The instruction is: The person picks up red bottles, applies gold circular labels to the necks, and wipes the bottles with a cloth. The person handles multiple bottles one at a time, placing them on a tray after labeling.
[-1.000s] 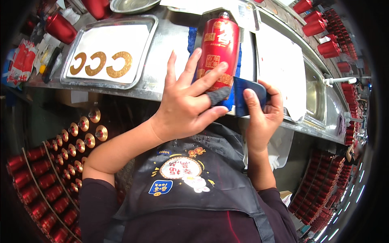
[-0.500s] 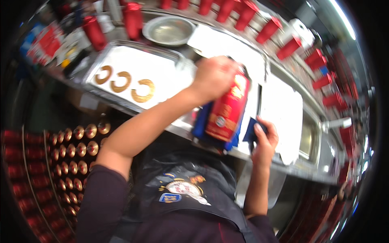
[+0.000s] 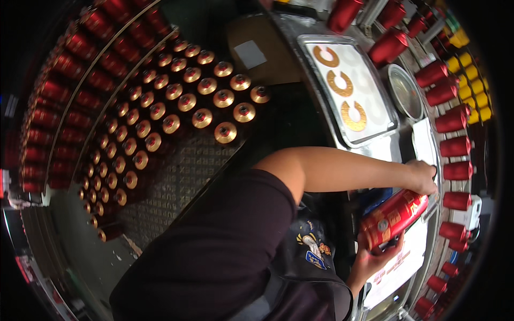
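Observation:
A red bottle [image 3: 393, 218] with gold printing lies tilted between my hands over the worktop. My left hand [image 3: 422, 177] is closed around its neck end. Against the wide base end rests my right hand [image 3: 377, 262], fingers wrapped under the bottle and partly hidden by it. Beside the bottle, partly behind my left forearm, shows a blue pad [image 3: 372, 199]. A metal tray [image 3: 347, 143] farther along the worktop carries several gold C-shaped labels [image 3: 354, 116] on a white sheet.
A round metal bowl [image 3: 405, 92] stands beside the tray. Red bottles [image 3: 458, 171] line the ledge behind the worktop. To my left, many dark bottles with gold tops [image 3: 225, 132] stand on a low dark board [image 3: 187, 166], near a cardboard box [image 3: 273, 48]. White sheets [image 3: 399, 267] lie past my right hand.
The view has swung left toward the floor bottles. The red bottle has come off the blue pad. My right hand, which held a small dark blue piece, now grips the bottle's base end.

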`<state>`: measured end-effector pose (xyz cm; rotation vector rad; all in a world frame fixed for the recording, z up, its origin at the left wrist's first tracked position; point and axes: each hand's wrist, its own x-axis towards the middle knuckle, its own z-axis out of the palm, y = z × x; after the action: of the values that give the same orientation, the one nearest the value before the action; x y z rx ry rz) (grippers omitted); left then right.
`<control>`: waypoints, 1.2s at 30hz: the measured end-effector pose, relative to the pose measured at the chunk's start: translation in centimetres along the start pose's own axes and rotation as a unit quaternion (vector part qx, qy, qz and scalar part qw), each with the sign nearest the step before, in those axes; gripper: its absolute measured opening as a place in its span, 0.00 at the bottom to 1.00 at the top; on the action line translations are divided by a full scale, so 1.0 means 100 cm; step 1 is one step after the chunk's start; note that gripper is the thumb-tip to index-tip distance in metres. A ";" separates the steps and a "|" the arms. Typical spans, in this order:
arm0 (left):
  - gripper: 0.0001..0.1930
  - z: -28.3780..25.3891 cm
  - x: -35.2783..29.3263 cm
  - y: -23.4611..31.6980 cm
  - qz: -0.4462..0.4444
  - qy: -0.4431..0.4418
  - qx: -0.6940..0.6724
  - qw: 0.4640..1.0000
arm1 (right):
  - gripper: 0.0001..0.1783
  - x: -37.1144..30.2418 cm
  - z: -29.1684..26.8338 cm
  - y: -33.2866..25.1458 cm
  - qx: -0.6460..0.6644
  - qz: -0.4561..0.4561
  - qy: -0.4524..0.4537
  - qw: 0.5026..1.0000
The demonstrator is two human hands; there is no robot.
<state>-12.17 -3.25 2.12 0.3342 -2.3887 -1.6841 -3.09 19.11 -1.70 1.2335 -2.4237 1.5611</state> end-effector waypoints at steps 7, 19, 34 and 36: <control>0.13 -0.173 -0.255 -0.021 0.047 0.219 -0.026 0.974 | 0.60 0.036 0.011 -0.038 0.043 -0.149 -0.320 0.934; 0.09 -0.032 -0.714 -0.099 -0.423 0.626 0.467 0.459 | 0.42 0.107 0.124 -0.088 0.035 -0.190 -0.375 0.907; 0.11 0.007 -0.962 -0.279 -0.649 0.641 0.345 0.222 | 0.36 0.141 0.108 -0.012 -0.085 -0.238 -0.305 0.918; 0.12 0.010 -0.969 -0.284 -0.654 0.630 0.348 0.231 | 0.35 0.135 0.095 -0.011 -0.158 -0.202 -0.280 0.925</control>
<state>81.96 17.14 -28.15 2.7714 -0.7249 0.4542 -8.04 3.38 -0.28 2.1412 -2.3214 0.7389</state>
